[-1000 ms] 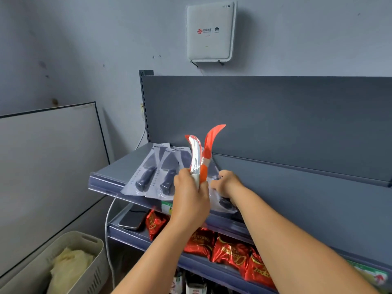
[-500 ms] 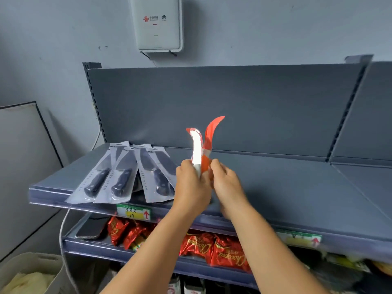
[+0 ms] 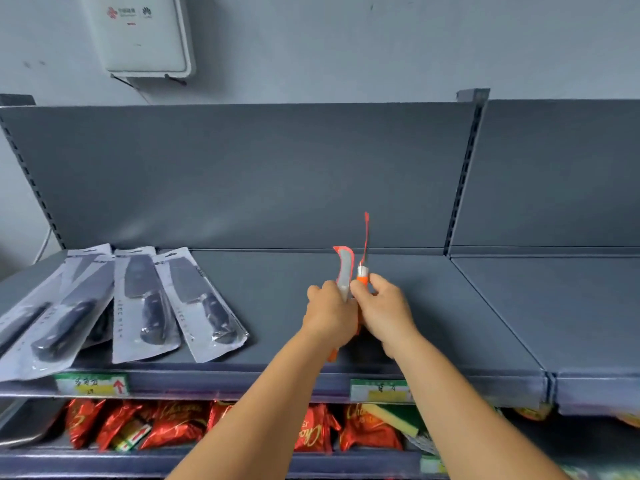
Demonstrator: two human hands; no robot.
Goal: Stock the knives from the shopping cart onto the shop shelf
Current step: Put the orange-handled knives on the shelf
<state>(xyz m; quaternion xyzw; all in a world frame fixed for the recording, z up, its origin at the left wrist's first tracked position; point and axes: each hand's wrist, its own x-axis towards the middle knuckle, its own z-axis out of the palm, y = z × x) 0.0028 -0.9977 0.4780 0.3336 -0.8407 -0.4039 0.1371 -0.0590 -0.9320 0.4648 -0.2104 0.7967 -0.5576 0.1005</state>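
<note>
Over the grey shop shelf (image 3: 433, 323) I hold two small curved knives upright, blades up. My left hand (image 3: 329, 315) grips the one with a silver blade edged in orange (image 3: 344, 268). My right hand (image 3: 384, 313) grips the orange-handled one (image 3: 363, 275), whose thin orange blade is turned edge-on. The two hands touch. Several packaged black-handled knives (image 3: 145, 303) lie fanned on the left part of the shelf. The shopping cart is out of view.
Price tags (image 3: 91, 384) sit on the shelf's front rail. Red snack bags (image 3: 166, 427) and a yellow sponge (image 3: 394, 417) fill the lower shelf. A white box (image 3: 142, 32) hangs on the wall above. A slotted upright (image 3: 462, 174) splits the shelf bays.
The view swung right, so the packaged knives now lie far left. My right hand left the packaged knives and took hold of the orange-handled knife, which has turned edge-on.
</note>
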